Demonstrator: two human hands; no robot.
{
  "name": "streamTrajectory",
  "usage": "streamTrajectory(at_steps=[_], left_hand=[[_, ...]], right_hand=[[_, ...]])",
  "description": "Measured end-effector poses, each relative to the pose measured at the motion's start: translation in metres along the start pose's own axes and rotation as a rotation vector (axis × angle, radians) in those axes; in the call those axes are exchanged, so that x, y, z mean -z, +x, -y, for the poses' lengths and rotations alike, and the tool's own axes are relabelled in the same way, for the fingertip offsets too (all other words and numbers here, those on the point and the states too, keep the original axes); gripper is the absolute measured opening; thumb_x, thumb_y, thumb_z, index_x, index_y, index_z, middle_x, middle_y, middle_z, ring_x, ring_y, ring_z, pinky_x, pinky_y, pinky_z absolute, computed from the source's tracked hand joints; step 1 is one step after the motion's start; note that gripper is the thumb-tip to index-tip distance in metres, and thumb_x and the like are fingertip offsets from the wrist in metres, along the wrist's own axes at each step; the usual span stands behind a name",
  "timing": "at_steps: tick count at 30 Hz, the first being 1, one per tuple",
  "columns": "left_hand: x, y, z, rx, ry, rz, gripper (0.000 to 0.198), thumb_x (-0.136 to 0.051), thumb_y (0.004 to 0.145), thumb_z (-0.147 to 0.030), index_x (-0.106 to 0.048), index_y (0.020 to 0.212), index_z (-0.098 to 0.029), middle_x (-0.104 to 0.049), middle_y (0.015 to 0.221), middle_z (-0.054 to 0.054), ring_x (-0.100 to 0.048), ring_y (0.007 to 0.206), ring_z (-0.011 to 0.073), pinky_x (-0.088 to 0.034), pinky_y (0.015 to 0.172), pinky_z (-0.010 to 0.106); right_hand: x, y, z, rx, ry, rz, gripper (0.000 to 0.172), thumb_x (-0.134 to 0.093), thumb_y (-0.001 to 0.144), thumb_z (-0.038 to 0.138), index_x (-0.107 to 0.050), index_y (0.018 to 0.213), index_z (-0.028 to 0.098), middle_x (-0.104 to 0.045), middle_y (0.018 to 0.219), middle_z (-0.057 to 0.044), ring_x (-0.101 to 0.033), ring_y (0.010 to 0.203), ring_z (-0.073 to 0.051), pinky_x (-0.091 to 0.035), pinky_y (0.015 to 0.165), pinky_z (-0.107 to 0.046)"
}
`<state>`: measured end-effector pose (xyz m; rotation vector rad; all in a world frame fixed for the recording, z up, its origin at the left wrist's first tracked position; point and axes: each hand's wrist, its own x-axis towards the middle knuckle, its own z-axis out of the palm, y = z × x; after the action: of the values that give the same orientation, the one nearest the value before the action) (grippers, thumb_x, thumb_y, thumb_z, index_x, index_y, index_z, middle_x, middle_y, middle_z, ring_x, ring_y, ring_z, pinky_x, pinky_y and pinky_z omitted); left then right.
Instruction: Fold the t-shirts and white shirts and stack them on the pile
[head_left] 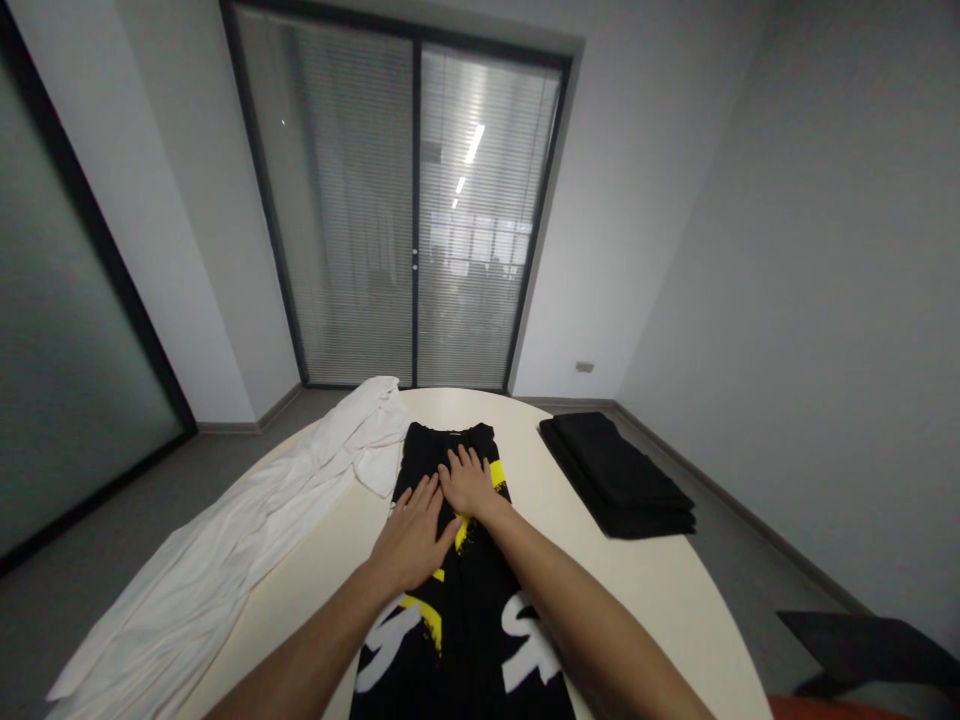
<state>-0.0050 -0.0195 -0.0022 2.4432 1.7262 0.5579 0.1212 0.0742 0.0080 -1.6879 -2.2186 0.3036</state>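
- My left hand (409,538) lies palm down near the middle of the frame, fingers stretched out and lightly parted, thumb held away from them.
- My right hand (466,482) is just above and right of it in the frame, also flat, its fingers spread; I cannot tell whether the two hands touch.
- Under both of them are black pants (469,625) with yellow and white print, running from the center of the frame down to the bottom edge, the gathered waist at the far end.
- The pants lie on a pale round-edged table (645,600).
- At the left, a long white cloth (277,515) lies rumpled along the table's edge.
- Right of center, a folded black cloth (615,470) sits in layers, well apart from my hands.
- Glass panels with blinds (360,220) stand at the top of the frame.
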Motion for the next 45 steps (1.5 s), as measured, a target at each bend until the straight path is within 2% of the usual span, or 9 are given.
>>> streamTrajectory(at_steps=[3,8,11,16,22,24,27,31,45], left_hand=[[0.002,0.000,-0.003,0.012,0.021,0.020,0.068,-0.037,0.099,-0.052,-0.036,0.153,-0.012,-0.033,0.161,0.016,-0.026,0.151,0.0299,-0.025,0.121,0.053],[0.005,-0.002,-0.005,0.004,0.033,0.015,0.064,-0.035,0.100,-0.052,-0.031,0.156,-0.021,-0.032,0.161,0.014,-0.026,0.150,0.0305,-0.026,0.120,0.054],[0.003,-0.002,-0.003,-0.009,0.043,-0.008,0.063,-0.033,0.100,-0.056,-0.033,0.156,-0.026,-0.032,0.162,0.013,-0.025,0.151,0.0321,-0.023,0.119,0.057],[0.000,0.000,-0.002,0.020,0.087,-0.005,0.071,-0.031,0.099,-0.059,-0.033,0.155,-0.016,-0.032,0.161,0.015,-0.023,0.151,0.0329,-0.020,0.121,0.056],[0.004,0.002,-0.004,0.043,0.085,0.051,0.074,-0.026,0.099,-0.063,-0.033,0.156,-0.016,-0.029,0.162,0.013,-0.021,0.152,0.0315,-0.019,0.122,0.054],[0.006,0.002,-0.004,0.045,0.075,0.062,0.073,-0.026,0.099,-0.063,-0.033,0.156,-0.018,-0.028,0.163,0.013,-0.020,0.152,0.0315,-0.019,0.122,0.054],[0.007,0.002,-0.005,0.044,0.063,0.077,0.071,-0.030,0.098,-0.061,-0.033,0.156,-0.019,-0.026,0.164,0.012,-0.019,0.152,0.0314,-0.019,0.122,0.054],[0.008,0.002,-0.006,0.050,0.052,0.074,0.068,-0.036,0.098,-0.055,-0.033,0.156,-0.020,-0.026,0.164,0.012,-0.019,0.152,0.0306,-0.018,0.122,0.054],[0.007,0.004,-0.005,0.041,0.057,0.058,0.066,-0.042,0.096,-0.048,-0.035,0.155,-0.019,-0.026,0.164,0.011,-0.020,0.152,0.0304,-0.017,0.123,0.054]], right_hand=[[0.003,0.001,-0.009,0.083,0.034,0.060,0.049,-0.037,0.101,0.045,-0.052,0.143,0.025,-0.043,0.155,-0.011,-0.030,0.147,-0.032,-0.018,0.117,-0.059],[0.019,0.013,-0.029,0.063,0.033,-0.060,0.051,-0.031,0.104,0.043,-0.045,0.149,0.023,-0.039,0.158,-0.010,-0.028,0.148,-0.026,-0.019,0.119,-0.050],[0.021,0.018,-0.042,0.082,-0.004,0.056,0.057,-0.038,0.101,0.050,-0.041,0.152,0.024,-0.032,0.161,-0.009,-0.021,0.151,-0.030,-0.015,0.120,-0.054],[0.018,0.025,-0.049,0.185,-0.017,0.105,0.060,-0.032,0.102,0.055,-0.040,0.153,0.024,-0.032,0.162,-0.006,-0.017,0.152,-0.028,-0.006,0.122,-0.055],[0.021,0.027,-0.050,0.235,0.108,0.066,0.058,-0.030,0.102,0.053,-0.044,0.150,0.023,-0.038,0.159,-0.006,-0.025,0.150,-0.024,-0.016,0.122,-0.047],[0.025,0.025,-0.054,0.179,0.115,-0.075,0.051,-0.031,0.103,0.046,-0.049,0.146,0.024,-0.044,0.155,-0.004,-0.034,0.145,-0.021,-0.024,0.119,-0.039],[0.031,0.024,-0.065,-0.106,0.059,-0.240,0.049,-0.030,0.103,0.037,-0.053,0.142,0.019,-0.051,0.148,-0.010,-0.041,0.137,-0.025,-0.032,0.112,-0.040],[0.035,0.033,-0.084,-0.345,0.047,-0.244,0.047,-0.033,0.101,0.031,-0.066,0.126,0.012,-0.058,0.135,-0.021,-0.045,0.128,-0.036,-0.038,0.102,-0.051],[0.020,0.096,-0.092,-0.436,0.183,-0.212,0.030,-0.049,0.095,0.037,-0.071,0.105,0.020,-0.068,0.114,-0.016,-0.055,0.118,-0.033,-0.043,0.095,-0.045]])
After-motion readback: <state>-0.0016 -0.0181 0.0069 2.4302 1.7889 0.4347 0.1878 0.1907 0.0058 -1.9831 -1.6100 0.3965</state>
